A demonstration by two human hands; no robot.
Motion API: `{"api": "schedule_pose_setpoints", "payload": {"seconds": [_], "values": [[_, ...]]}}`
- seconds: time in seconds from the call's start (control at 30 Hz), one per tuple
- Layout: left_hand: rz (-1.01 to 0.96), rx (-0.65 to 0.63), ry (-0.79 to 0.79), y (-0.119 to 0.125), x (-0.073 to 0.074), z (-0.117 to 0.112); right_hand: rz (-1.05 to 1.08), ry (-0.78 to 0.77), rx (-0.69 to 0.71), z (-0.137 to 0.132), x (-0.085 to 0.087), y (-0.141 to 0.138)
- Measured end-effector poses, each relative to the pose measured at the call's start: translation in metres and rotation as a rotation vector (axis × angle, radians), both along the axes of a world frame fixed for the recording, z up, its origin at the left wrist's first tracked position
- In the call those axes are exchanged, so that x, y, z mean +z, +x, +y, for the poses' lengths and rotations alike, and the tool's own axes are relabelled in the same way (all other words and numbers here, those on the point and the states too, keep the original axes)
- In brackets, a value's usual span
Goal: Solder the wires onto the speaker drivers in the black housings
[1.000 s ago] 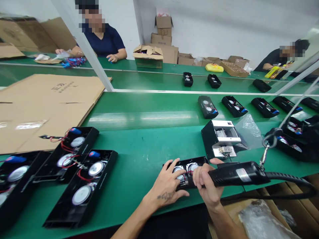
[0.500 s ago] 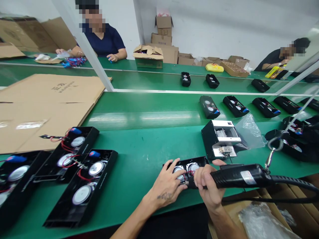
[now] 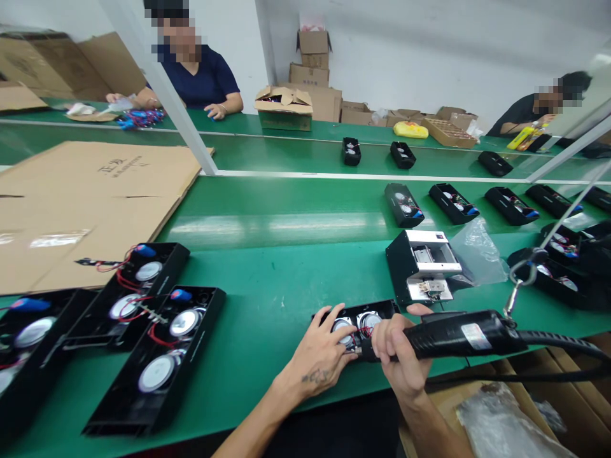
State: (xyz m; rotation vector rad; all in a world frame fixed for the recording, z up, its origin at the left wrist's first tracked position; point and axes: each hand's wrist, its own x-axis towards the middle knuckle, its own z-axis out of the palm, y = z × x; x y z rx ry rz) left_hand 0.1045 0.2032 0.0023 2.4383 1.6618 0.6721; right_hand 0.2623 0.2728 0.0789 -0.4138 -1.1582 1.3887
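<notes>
My right hand is wrapped round a black electric screwdriver, held nearly level with its tip pointing left. Its tip end reaches the near edge of a black speaker housing on the green bench. Two round silver speakers and red wires show inside the housing. Over its left end lies my left hand, gripping it with fingers bent around the left speaker and close to the screwdriver's tip. Exactly where the tip touches is hidden by my fingers.
More speaker housings lie at left beside flat cardboard. A black-and-white device and plastic bag stand beyond my right hand. A conveyor belt carries housings. Two people sit opposite. Cartons are below right; a hook suspends the screwdriver.
Housings on the nearer belt have shifted slightly right, and those on the farther belt slightly left. The screwdriver's cable end has swung a little. Both my hands stay in place.
</notes>
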Motion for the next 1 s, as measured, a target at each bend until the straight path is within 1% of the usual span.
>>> {"api": "schedule_pose_setpoints", "payload": {"seconds": [0.23, 0.5, 0.8, 1.0], "values": [[0.003, 0.002, 0.002, 0.0010, -0.0016, -0.0002, -0.027, 0.009, 0.011, 0.0016, 0.0005, 0.0003], [0.022, -0.007, -0.012, 0.0015, -0.0010, -0.0001, -0.027, 0.033, 0.061, -0.0008, 0.0048, -0.0035], [0.018, -0.006, -0.005, 0.0033, 0.0017, 0.0015, -0.022, 0.047, 0.063, -0.0043, -0.0016, 0.0011], [0.012, -0.001, -0.011, 0.0032, 0.0015, 0.0004, -0.058, 0.077, 0.087, -0.0043, 0.0037, -0.0004]]}}
